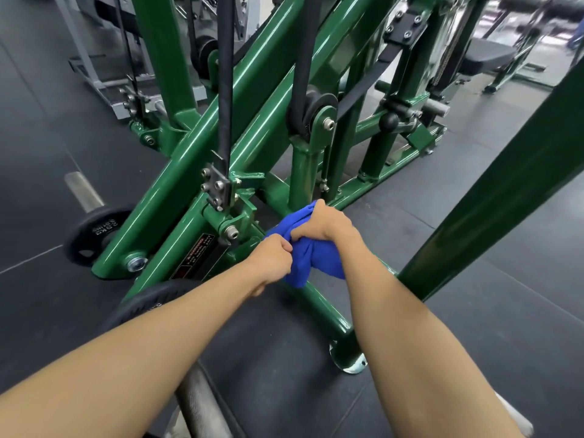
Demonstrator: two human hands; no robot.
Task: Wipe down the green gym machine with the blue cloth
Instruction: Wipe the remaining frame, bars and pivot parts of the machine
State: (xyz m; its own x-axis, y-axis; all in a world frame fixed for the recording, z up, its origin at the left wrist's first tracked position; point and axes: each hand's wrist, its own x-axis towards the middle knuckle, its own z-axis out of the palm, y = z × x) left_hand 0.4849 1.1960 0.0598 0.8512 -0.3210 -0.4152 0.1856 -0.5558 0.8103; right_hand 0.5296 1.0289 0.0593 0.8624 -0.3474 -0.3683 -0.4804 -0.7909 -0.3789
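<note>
Facing the machine (262,128): slanted green tubes, black belts, pulleys and bolts, all standing on a black floor (474,248). Glossy paint everywhere in view, with no streaks, damp patches or dust lines to separate wiped from unwiped. Hard, then, to credit any part as finished. Probably safest to count the upper tubes, the pulley brackets and the post (493,197) at right as yet to do.

Working low at this moment, at the base tube (319,301) running toward the bolted foot. Black plate (94,235) loaded at left, likely no part of the job.

Over the base tube, just by the pivot joint, the cloth (303,263): blue, bunched into a wad, hanging against the tube or just off it, contact not certain. Gripped from both sides. Left hand (271,257) fisted, fingers curled tight on the cloth's near edge. Right hand (325,222) above and beyond, fingers closed over the top of the wad, knuckles up.

Reads more as gathering the cloth for a fresh face than as a stroke under way. Judged overall: early or midway, with only this low corner plainly being dealt with and most of the frame left.
</note>
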